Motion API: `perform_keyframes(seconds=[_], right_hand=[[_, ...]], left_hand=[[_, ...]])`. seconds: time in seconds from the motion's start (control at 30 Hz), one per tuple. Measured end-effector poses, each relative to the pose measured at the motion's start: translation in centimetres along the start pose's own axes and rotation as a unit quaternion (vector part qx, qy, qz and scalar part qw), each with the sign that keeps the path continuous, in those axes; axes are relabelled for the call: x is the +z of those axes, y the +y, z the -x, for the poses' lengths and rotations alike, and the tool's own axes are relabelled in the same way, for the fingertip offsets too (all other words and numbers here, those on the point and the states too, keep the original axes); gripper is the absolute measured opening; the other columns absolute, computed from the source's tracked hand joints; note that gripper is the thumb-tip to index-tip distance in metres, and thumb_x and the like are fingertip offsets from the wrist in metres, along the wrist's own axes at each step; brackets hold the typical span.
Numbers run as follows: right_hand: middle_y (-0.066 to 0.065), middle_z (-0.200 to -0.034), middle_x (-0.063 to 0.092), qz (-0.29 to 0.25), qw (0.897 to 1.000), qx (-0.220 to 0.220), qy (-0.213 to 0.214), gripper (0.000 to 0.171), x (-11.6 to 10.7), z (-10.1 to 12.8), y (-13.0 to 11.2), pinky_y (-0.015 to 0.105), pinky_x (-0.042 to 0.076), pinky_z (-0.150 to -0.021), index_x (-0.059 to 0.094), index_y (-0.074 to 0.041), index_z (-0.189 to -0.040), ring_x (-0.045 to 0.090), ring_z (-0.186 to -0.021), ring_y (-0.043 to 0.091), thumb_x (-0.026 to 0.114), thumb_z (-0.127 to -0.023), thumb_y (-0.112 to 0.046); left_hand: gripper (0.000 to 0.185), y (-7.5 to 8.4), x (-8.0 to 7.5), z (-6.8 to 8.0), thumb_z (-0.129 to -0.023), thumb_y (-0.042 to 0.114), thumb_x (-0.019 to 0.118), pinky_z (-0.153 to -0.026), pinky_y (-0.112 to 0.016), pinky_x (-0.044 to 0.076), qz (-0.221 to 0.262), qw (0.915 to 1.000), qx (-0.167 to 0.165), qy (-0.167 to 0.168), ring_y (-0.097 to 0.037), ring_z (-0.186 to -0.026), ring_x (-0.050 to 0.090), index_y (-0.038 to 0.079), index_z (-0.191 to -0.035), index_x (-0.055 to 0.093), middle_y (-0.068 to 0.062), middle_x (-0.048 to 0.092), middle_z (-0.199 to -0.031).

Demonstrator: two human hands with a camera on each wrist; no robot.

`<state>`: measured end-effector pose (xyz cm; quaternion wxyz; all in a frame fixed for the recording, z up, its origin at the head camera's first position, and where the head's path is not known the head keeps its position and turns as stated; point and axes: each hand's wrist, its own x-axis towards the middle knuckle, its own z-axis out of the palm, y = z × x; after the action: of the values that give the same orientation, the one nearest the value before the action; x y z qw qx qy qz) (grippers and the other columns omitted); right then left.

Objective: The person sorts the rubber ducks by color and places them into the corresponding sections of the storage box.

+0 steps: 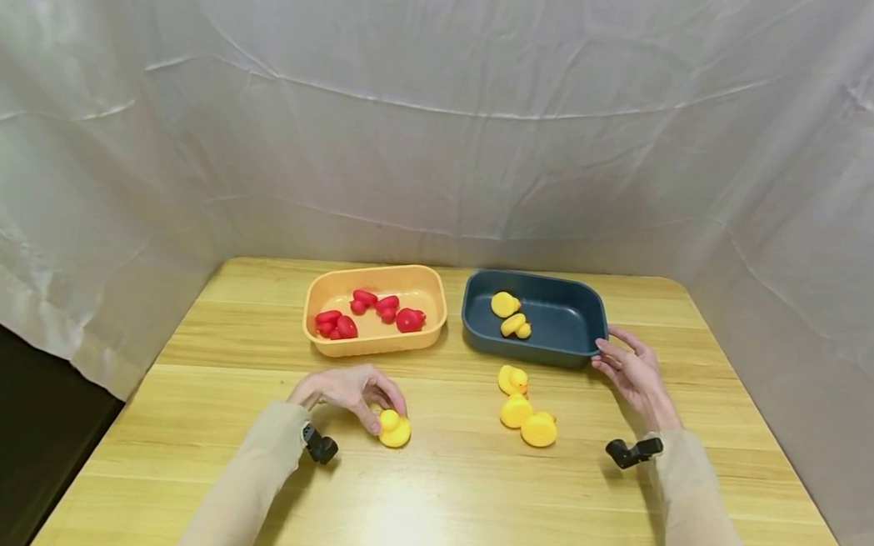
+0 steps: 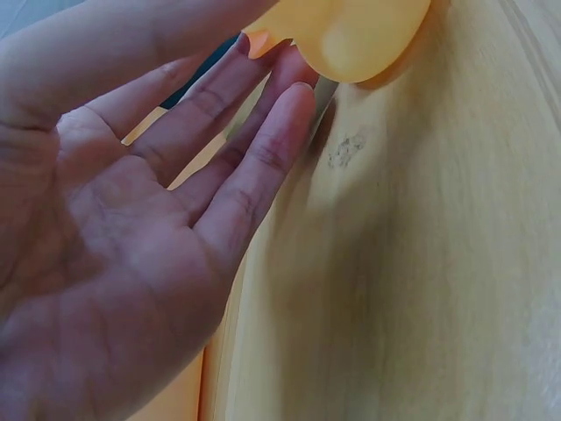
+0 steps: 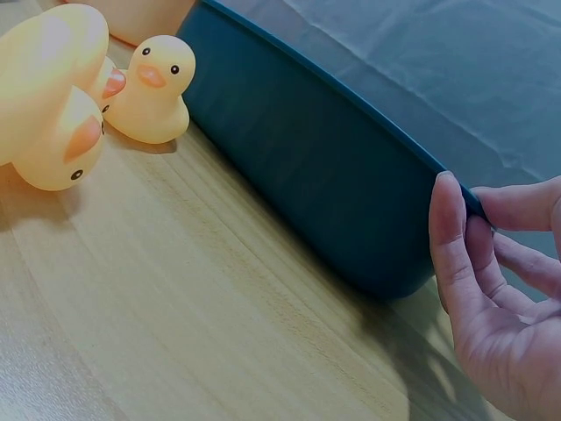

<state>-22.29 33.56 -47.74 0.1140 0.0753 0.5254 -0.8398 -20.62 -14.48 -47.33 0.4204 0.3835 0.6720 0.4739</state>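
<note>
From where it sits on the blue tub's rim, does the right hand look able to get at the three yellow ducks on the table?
Probably yes. The right hand pinches the blue tub at its near right corner, and the three ducks stand on bare table just beside it, with nothing between; it would have to let go of the rim first.

Head view high, facing forward-down over whole light wooden table (image 1: 469, 492); right wrist view low, close, sharing dark blue plastic tub (image 1: 552, 359) (image 3: 333, 184).

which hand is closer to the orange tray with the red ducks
Left. The left hand is just in front of the orange tray, pinching a yellow duck; the right hand grips the blue tray.
</note>
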Motion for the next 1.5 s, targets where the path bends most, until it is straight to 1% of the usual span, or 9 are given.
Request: perform_keyframes(seconds=[0.17,0.43,0.6,0.7,0.9,1.1,1.33,1.5], right_hand=[[0.005,-0.086,0.065,-0.003,1.000,-0.001,0.000,0.070,0.0,0.0,0.1,0.024,0.056,-0.065,0.017,-0.006,-0.142,0.064,-0.068,0.015,0.058,-0.085,-0.005],[0.004,-0.083,0.065,-0.005,1.000,-0.002,-0.002,0.071,-0.1,0.0,0.0,0.024,0.056,-0.065,0.016,-0.006,-0.142,0.064,-0.067,0.015,0.057,-0.085,-0.005],[0.004,-0.080,0.065,-0.004,1.000,0.000,-0.002,0.071,0.0,0.0,-0.1,0.024,0.056,-0.065,0.016,-0.007,-0.142,0.064,-0.067,0.015,0.057,-0.085,-0.006],[0.004,-0.080,0.065,-0.007,1.000,0.000,-0.004,0.070,0.0,0.1,-0.1,0.024,0.056,-0.065,0.016,-0.007,-0.142,0.064,-0.067,0.015,0.057,-0.085,-0.006],[0.004,-0.080,0.065,-0.007,1.000,0.000,-0.003,0.069,0.0,0.0,-0.1,0.024,0.057,-0.064,0.016,-0.007,-0.142,0.064,-0.067,0.016,0.056,-0.086,-0.005],[0.004,-0.079,0.065,-0.004,1.000,0.001,-0.001,0.069,0.1,0.1,-0.1,0.024,0.057,-0.065,0.016,-0.007,-0.142,0.064,-0.067,0.015,0.055,-0.086,-0.005],[0.003,-0.081,0.066,-0.007,1.000,-0.001,-0.001,0.069,0.2,0.2,-0.2,0.025,0.056,-0.064,0.015,-0.007,-0.142,0.064,-0.067,0.016,0.055,-0.087,-0.005],[0.004,-0.082,0.066,-0.005,1.000,-0.001,0.001,0.069,0.3,0.2,-0.2,0.025,0.057,-0.064,0.015,-0.007,-0.142,0.064,-0.066,0.015,0.055,-0.086,-0.005]], left_hand=[[0.043,-0.1,0.0,-0.1,-0.072,0.001,0.070,-0.098,-0.038,0.044,-0.006,0.9999,0.007,-0.005,-0.027,-0.107,0.055,-0.006,-0.112,0.056,-0.020,0.057,-0.116],[0.045,-0.3,0.0,-0.2,-0.072,0.001,0.069,-0.099,-0.036,0.043,0.003,1.0000,-0.002,-0.004,-0.026,-0.111,0.054,-0.005,-0.114,0.055,-0.019,0.055,-0.120],[0.044,-0.2,0.0,-0.1,-0.073,0.000,0.069,-0.100,-0.036,0.042,0.015,0.9999,0.002,0.004,-0.027,-0.112,0.053,-0.006,-0.114,0.055,-0.019,0.055,-0.120],[0.043,-0.1,0.0,0.0,-0.073,0.000,0.069,-0.101,-0.037,0.041,0.019,0.9998,0.001,0.011,-0.028,-0.112,0.053,-0.004,-0.114,0.056,-0.017,0.056,-0.121],[0.043,0.2,-0.2,0.1,-0.073,0.003,0.070,-0.101,-0.037,0.041,0.015,0.9995,-0.006,0.028,-0.026,-0.113,0.053,0.001,-0.114,0.058,-0.012,0.057,-0.121],[0.042,0.4,-0.1,0.0,-0.072,0.005,0.072,-0.100,-0.039,0.041,0.015,0.9986,-0.004,0.051,-0.023,-0.112,0.054,0.005,-0.112,0.059,-0.008,0.058,-0.121],[0.036,1.0,0.0,-0.2,-0.073,0.009,0.072,-0.092,-0.034,0.049,0.039,0.9956,-0.004,0.085,-0.025,-0.107,0.059,0.000,-0.104,0.057,-0.009,0.059,-0.120],[0.034,1.4,-0.1,-0.4,-0.074,0.011,0.071,-0.087,-0.031,0.051,0.033,0.9930,0.007,0.113,-0.025,-0.103,0.061,-0.001,-0.101,0.055,-0.009,0.060,-0.118]])
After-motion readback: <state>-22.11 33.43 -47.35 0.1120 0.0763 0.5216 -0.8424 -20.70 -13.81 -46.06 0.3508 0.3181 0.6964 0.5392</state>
